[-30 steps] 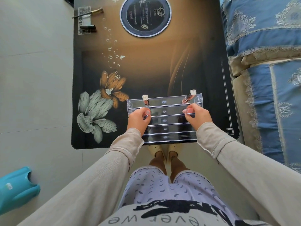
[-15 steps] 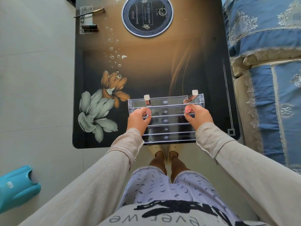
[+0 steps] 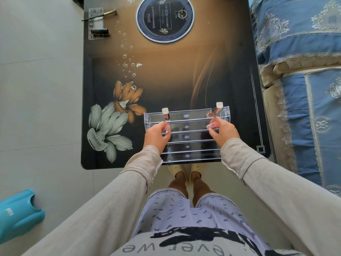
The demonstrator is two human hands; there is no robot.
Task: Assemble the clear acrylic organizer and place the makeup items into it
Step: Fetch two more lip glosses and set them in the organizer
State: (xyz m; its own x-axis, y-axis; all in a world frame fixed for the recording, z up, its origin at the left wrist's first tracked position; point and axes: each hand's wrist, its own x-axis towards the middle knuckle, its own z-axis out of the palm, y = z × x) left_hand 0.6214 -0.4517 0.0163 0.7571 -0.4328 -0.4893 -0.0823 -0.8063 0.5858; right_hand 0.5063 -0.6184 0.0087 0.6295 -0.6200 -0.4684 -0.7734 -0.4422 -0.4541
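Note:
The clear acrylic organizer (image 3: 186,145), with several stepped rows, stands at the near edge of the dark glass table (image 3: 166,80). Two white-capped lip gloss tubes stand in its far row, one at the left (image 3: 165,114) and one leaning at the right (image 3: 215,110). My left hand (image 3: 156,135) pinches a small clear-capped tube (image 3: 167,128) at the left end of the second row. My right hand (image 3: 224,133) pinches a small pink tube (image 3: 212,125) at the right end of the same row. The lower parts of both tubes are hidden by my fingers.
A makeup brush (image 3: 100,15) and a black tube (image 3: 99,31) lie on the table's far left corner. A round black plate (image 3: 165,18) is set into the far middle. A blue sofa (image 3: 299,71) runs along the right; a teal plastic object (image 3: 16,215) sits on the floor at left.

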